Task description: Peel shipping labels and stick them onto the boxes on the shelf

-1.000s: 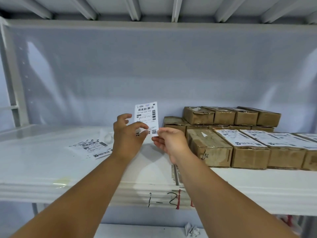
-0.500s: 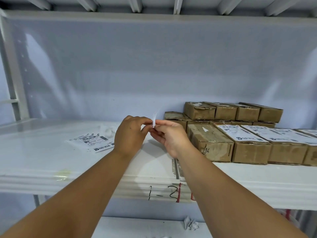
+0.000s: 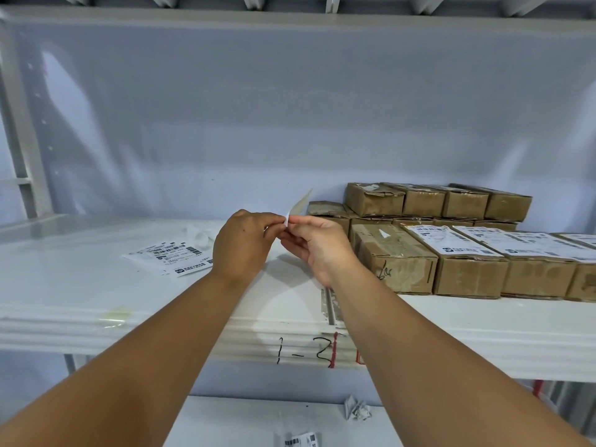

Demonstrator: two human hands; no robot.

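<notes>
My left hand (image 3: 242,243) and my right hand (image 3: 317,246) meet above the white shelf (image 3: 64,285), both pinching one shipping label (image 3: 298,206) at its lower corner. The label stands almost edge-on to me, so its print is hidden. More printed labels (image 3: 172,258) lie flat on the shelf to the left of my hands. Brown cardboard boxes sit in rows to the right. The nearest box (image 3: 392,256) has a bare top, while the boxes beyond it carry white labels (image 3: 446,241).
A second tier of smaller boxes (image 3: 437,200) is stacked at the back right. Crumpled backing paper (image 3: 201,235) lies behind the flat labels. The lower shelf holds a crumpled scrap (image 3: 356,409) and a loose label (image 3: 301,440). The shelf front bears handwritten "1-2" (image 3: 304,350).
The label faced me upright a second ago; it is now turned edge-on, and both hands have closed together on its lower corner. The view shifted slightly upward.
</notes>
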